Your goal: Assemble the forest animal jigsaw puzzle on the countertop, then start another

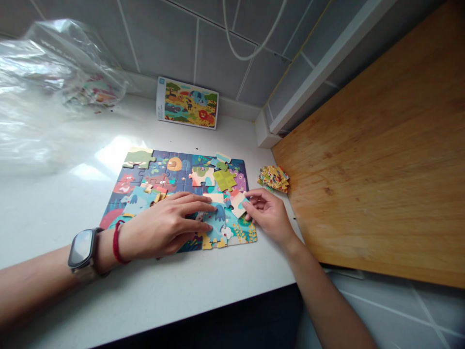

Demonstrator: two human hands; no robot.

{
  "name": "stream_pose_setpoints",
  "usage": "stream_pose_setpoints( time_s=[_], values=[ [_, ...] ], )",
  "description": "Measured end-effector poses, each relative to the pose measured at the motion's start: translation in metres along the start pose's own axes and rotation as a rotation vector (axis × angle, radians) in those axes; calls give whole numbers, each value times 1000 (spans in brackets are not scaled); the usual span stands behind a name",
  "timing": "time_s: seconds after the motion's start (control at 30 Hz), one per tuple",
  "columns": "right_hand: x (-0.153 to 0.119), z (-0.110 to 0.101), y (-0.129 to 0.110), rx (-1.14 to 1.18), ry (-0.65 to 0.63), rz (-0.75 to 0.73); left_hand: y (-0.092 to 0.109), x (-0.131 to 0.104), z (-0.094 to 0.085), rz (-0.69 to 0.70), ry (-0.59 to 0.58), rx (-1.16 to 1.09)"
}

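Observation:
An assembled dark-blue animal jigsaw puzzle (125,177) lies on the white counter, with loose lighter pieces on top of it. My left hand (169,223) rests over its front middle, fingers stretched out, fingertips touching joined light-blue elephant pieces (218,225). Between the thumb and fingers of my right hand (267,213) is a puzzle piece (238,202) in cream, red and blue, tilted just above the puzzle's right part. A green piece (225,180) and a cream-green piece (203,176) lie behind it. More elephant pieces (138,200) sit left, partly near my left wrist.
A pile of yellow puzzle pieces (274,178) lies right of the puzzle, against an upright wooden board (378,160). The picture box (191,103) leans at the tiled wall. A clear plastic bag (72,82) with pieces inside stands back left. A white cable (250,55) hangs above.

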State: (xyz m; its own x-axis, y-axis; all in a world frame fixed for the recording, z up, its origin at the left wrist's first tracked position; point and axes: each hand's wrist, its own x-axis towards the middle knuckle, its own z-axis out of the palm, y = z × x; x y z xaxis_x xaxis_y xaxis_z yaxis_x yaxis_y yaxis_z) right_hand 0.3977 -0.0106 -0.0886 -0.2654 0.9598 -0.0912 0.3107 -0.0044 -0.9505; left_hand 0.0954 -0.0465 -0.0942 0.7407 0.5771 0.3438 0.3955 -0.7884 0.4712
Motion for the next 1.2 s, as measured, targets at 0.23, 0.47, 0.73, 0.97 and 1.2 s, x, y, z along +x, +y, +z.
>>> stream_pose_setpoints(
  time_s=[0.23,0.47,0.73,0.97,1.2],
  values=[
    [-6,5,-3,-357,9,-147,0,1,1,8,22,-11],
    [-8,8,-6,-464,-35,-192,1,2,0,11,26,-5],
    [-6,6,-7,-498,-117,-282,1,2,0,19,21,18],
    [-9,7,-8,-594,-133,-355,0,0,1,13,6,20],
    [-9,7,-9,-581,-125,-336,0,0,1,15,7,27]
  ],
)
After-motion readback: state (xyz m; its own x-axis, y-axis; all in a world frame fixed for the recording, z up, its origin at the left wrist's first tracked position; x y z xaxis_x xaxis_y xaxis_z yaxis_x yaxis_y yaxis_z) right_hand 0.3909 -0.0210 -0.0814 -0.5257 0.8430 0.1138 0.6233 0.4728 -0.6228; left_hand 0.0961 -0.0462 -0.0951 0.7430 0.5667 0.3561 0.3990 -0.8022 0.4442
